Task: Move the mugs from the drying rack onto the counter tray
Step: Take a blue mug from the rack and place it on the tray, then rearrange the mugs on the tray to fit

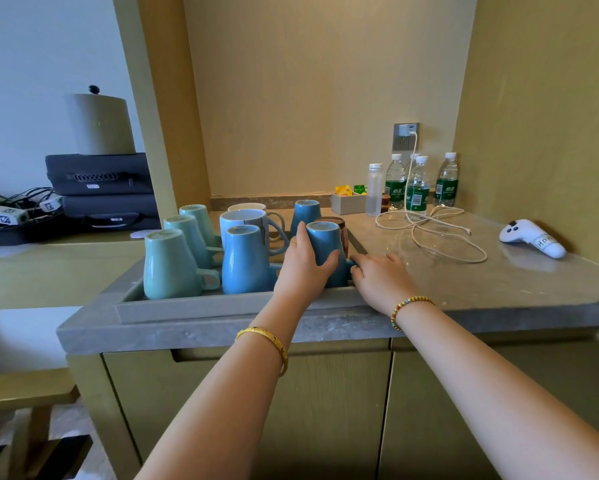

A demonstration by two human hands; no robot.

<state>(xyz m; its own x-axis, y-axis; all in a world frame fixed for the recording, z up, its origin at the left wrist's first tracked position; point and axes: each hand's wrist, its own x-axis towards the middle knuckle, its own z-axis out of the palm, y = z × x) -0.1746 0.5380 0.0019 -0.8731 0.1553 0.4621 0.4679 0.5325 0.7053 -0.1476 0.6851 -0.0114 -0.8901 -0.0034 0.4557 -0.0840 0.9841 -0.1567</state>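
Observation:
A grey tray sits on the stone counter and holds several upside-down mugs. Three pale green mugs stand in a row on its left. A blue mug stands at the front middle, with a light-blue upright mug behind it and another blue mug at the back. My left hand wraps the blue mug at the tray's front right corner. My right hand touches that mug's handle at its base, fingers curled. A brown mug is partly hidden behind it.
On the counter to the right lie a coiled white cable and a white controller. Water bottles and a small box of sachets stand by the back wall. Black cases sit on a desk at left.

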